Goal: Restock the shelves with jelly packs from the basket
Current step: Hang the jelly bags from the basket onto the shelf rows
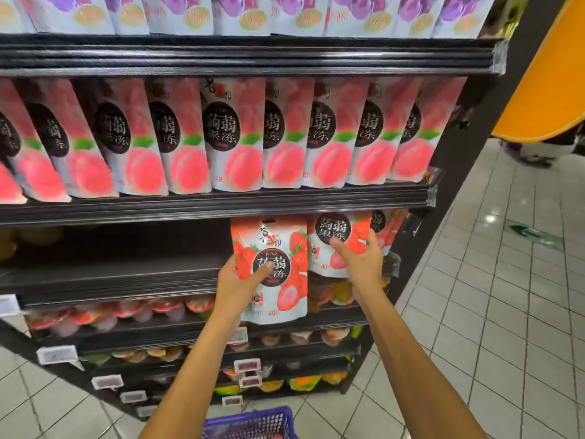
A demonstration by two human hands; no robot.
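A dark shelving unit [449,191] stands on a white tiled floor [506,312], its upper tiers lined with grape packs [240,11] and peach packs [234,137]. In front of the third shelf [126,274] the left hand [235,286] grasps a strawberry jelly pack [285,299], thumb across its face. The right hand [361,258] clasps a second strawberry pack [332,229] at that shelf's right end, and a purple basket [253,423] sits nearest, low in view.

A pack [269,270] is held by the left hand [234,286] before the third shelf [110,274]. Just right of it, a second pack [335,245] is gripped by the right hand [361,261] at the shelf's right end. Rows of packs [221,134] are ranged on the shelves above, and cups [126,312] on those below. The basket [250,423] is set below the arms.
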